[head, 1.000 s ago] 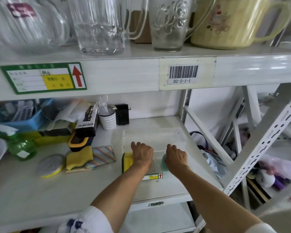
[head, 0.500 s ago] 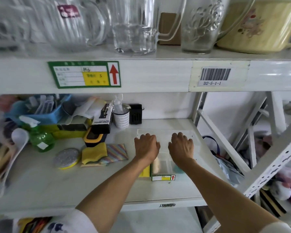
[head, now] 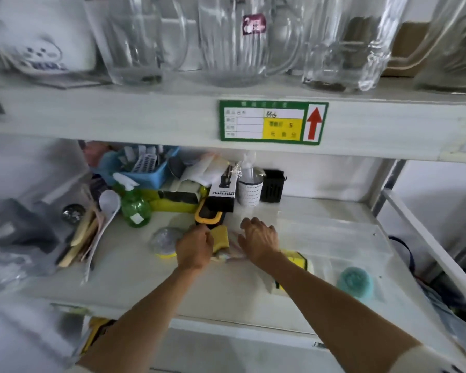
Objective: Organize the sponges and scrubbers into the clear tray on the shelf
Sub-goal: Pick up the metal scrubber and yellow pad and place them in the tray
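**Hands reach the loose sponges beside the tray**

The left hand (head: 194, 249) curls at the yellow sponge (head: 220, 238); whether it has closed on it I cannot tell. The right hand (head: 259, 239) hovers spread, holding nothing. The clear tray (head: 361, 238) lies at 3 o'clock of them, already holding a yellow sponge and a teal scrubber (head: 355, 281). The silver scrubber (head: 164, 241) sits at 9 o'clock. Sponges look light and soft: pinch across the edges. A black box (head: 222, 193) reads "SPRAY BOTTLE"; the shelf label (head: 273, 122) shows "5".

I see white metal shelving (head: 172, 122) | glass jugs (head: 234, 44) on upper shelf | white wall (head: 334, 179) behind | perforated upright (head: 425, 238) at right | soft daylight
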